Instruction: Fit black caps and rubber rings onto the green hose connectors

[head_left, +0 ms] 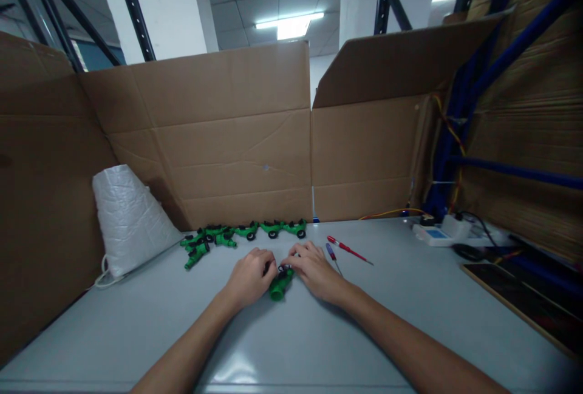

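Observation:
A green plastic connector with a black end [279, 283] lies on the grey table [291, 333] between my hands. My left hand [251, 274] is curled, its fingers closed against the part's left side. My right hand [311, 268] pinches the black end from the right, fingers bent. Behind them, several more green connectors with black rings [241, 233] lie in a row near the cardboard wall.
A red-handled screwdriver [348, 250] and a blue-handled one [332, 255] lie right of my right hand. A white woven bag [130, 218] stands at left. Cardboard walls [255, 139] enclose the back and left. A white device [439, 233], cables and a dark board [523, 303] sit at right.

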